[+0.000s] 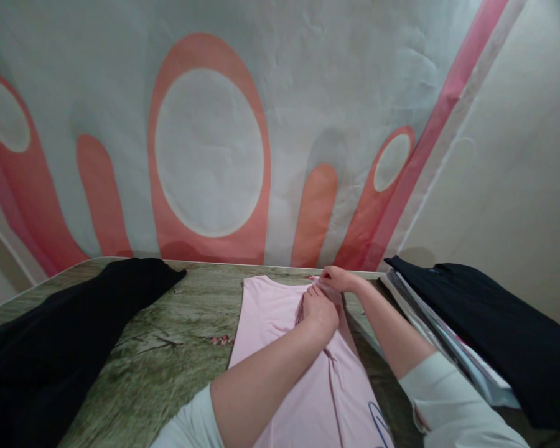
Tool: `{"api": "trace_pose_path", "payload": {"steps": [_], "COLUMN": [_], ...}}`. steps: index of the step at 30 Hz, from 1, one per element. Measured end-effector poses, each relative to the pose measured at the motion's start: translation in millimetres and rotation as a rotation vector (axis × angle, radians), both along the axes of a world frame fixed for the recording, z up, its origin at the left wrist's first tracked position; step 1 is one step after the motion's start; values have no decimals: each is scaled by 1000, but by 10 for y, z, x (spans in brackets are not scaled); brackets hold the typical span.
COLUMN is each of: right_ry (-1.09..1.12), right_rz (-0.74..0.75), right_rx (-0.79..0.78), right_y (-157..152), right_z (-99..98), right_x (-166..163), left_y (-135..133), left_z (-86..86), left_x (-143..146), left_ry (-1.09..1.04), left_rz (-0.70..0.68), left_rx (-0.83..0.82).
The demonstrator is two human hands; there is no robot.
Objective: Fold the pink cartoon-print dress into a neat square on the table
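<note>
A light pink shirt [284, 367] lies on the table in front of me, with a vertical crease down its right half and part of a dark blue print near the bottom of the view. My left hand [321, 310] reaches across it, fingers closed on bunched cloth just below the top edge. Beyond it, my right hand [336, 278] pinches the shirt's upper right corner. Both hands are close together. The fingertips are partly hidden by cloth and by the hands themselves.
A black garment [60, 336] lies loosely on the left of the wood-patterned table [182, 367]. At the right is a stack of folded clothes [466, 354] topped by a black garment [504, 330]. A wall with a printed sheet [289, 93] rises behind the table's far edge.
</note>
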State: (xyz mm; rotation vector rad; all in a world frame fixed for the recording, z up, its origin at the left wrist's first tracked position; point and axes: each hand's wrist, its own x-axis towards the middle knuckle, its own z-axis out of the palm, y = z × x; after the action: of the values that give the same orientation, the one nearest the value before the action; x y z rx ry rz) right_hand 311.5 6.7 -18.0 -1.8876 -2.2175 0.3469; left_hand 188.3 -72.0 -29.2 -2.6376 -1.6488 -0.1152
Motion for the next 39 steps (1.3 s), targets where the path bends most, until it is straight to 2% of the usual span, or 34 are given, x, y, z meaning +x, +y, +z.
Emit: {"api": "trace_pose_path", "payload": {"steps": [6, 13, 17, 23, 30, 36, 39], "right_ry": [-30, -177, -294, -144, 36, 133, 178], "right_rz": [-37, -247, -345, -484, -335, -270, -263], "right_rx": [108, 209, 241, 241, 207, 169, 160], "right_y": [-126, -194, -209, -221, -365, -428, -409], "right_z": [-46, -145, -172, -221, -218, -261, -288], "right_x": [9, 27, -16, 135, 450, 454, 435], "left_y": [-24, -60, -54, -33, 14, 45, 55], "left_z": [21, 30, 17, -2, -27, -31, -22], "left_x": [-6, -46, -49, -54, -52, -97, -109], "left_ry": [-56, 35, 17, 46, -7, -81, -74], "left_rz": [-2, -63, -78, -61, -78, -232, -251], "left_rx": [17, 68, 78, 94, 73, 99, 91]}}
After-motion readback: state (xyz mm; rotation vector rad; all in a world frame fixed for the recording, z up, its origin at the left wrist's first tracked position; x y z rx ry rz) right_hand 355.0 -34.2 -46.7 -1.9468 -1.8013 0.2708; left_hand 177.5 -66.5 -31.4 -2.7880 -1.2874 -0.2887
